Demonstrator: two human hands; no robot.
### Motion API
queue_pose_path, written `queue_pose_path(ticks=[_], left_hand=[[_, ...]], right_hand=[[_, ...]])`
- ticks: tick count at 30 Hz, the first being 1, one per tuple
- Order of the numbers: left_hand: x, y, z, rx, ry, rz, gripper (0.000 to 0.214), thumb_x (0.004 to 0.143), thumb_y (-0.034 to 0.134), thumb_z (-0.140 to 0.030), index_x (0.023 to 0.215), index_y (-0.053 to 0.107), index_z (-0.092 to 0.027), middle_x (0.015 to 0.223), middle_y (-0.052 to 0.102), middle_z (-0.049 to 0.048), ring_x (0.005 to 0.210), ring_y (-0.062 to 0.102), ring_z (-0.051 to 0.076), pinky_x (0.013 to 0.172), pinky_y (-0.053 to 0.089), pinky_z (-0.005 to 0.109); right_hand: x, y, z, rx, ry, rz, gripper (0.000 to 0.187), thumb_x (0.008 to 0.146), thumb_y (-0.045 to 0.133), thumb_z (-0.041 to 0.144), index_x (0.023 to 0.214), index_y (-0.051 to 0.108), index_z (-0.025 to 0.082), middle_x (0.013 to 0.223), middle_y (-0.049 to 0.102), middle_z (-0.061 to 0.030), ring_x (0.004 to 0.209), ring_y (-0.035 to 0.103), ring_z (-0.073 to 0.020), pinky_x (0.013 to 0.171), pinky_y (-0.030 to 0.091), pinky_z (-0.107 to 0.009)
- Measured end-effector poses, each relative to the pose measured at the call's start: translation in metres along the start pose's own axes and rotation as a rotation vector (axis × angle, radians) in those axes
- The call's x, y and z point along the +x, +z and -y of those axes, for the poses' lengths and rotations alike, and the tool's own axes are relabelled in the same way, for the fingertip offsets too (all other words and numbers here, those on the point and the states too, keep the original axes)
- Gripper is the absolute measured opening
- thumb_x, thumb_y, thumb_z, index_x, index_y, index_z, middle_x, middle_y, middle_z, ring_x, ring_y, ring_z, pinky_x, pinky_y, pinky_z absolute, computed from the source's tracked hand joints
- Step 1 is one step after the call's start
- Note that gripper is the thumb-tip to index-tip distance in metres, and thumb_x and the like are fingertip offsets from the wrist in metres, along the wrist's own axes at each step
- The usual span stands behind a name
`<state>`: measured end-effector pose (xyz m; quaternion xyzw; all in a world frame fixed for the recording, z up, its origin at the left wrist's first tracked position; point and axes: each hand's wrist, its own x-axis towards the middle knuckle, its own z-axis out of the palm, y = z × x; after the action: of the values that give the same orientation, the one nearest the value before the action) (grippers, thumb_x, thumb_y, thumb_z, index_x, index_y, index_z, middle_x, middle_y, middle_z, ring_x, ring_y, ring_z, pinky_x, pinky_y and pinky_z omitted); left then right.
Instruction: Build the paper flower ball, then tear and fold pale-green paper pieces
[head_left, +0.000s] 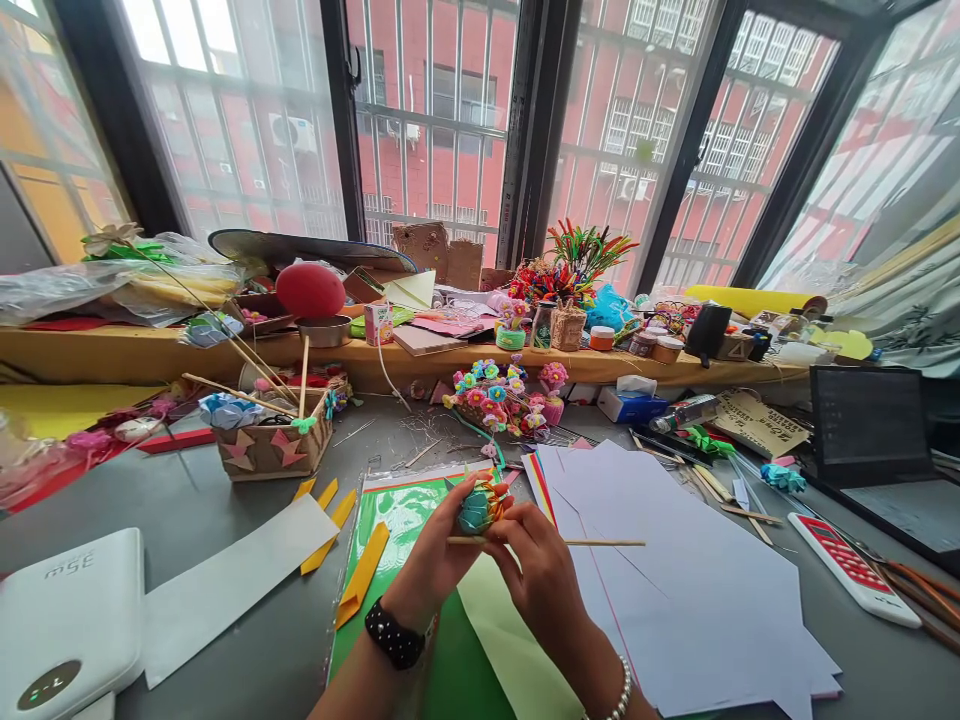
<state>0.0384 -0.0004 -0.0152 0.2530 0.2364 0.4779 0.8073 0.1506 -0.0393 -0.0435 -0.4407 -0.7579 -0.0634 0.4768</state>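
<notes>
My left hand (439, 548), with a black watch on the wrist, and my right hand (541, 572), with a bead bracelet, meet above the grey table. Together they pinch a small folded paper flower (480, 506) in teal, yellow and red. It sits on a thin wooden stick (600, 543) that points right, across the white paper sheets (675, 570). Both hands have their fingers closed round the flower and stick. Under my hands lie a green plastic sleeve of paper (397, 510) and a pale green sheet (510, 650).
Yellow paper strips (362, 574) and a white sheet (225, 585) lie left, near a white device (67, 620). A cardboard basket (274, 445) and a paper flower bunch (499, 395) stand behind. A red calculator (851, 565) and laptop (874, 440) are right. The wooden shelf (150, 350) is cluttered.
</notes>
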Motion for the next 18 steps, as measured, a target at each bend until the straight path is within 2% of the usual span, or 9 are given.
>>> queue_pose_path(ticks=[7, 14, 18], left_hand=[[-0.0009, 0.0005, 0.0014, -0.042, -0.004, 0.009, 0.012, 0.077, 0.048, -0.019, 0.078, 0.059, -0.015, 0.070, 0.065, 0.0028, 0.069, 0.062, 0.016, 0.067, 0.047, 0.026], [-0.0004, 0.0003, 0.0006, -0.052, -0.044, 0.055, 0.013, 0.076, 0.047, -0.017, 0.075, 0.060, -0.014, 0.071, 0.065, 0.0040, 0.070, 0.061, 0.016, 0.069, 0.047, 0.026], [-0.0017, 0.0016, -0.0003, -0.042, -0.059, 0.031, 0.012, 0.076, 0.049, -0.019, 0.074, 0.059, -0.013, 0.072, 0.065, 0.0050, 0.067, 0.060, 0.015, 0.065, 0.046, 0.026]], right_hand=[[-0.0027, 0.0050, 0.0020, 0.031, 0.048, -0.048, 0.012, 0.081, 0.046, 0.018, 0.078, 0.057, 0.018, 0.077, 0.053, -0.0053, 0.070, 0.052, -0.0166, 0.060, 0.046, -0.029], [-0.0012, 0.0035, 0.0047, -0.002, 0.036, -0.091, 0.015, 0.083, 0.041, 0.019, 0.076, 0.055, 0.018, 0.075, 0.053, -0.0056, 0.069, 0.051, -0.0170, 0.060, 0.045, -0.030], [-0.0022, 0.0030, 0.0034, -0.041, 0.018, -0.089, 0.015, 0.084, 0.040, 0.018, 0.077, 0.054, 0.018, 0.076, 0.053, -0.0055, 0.070, 0.051, -0.0169, 0.060, 0.044, -0.030]])
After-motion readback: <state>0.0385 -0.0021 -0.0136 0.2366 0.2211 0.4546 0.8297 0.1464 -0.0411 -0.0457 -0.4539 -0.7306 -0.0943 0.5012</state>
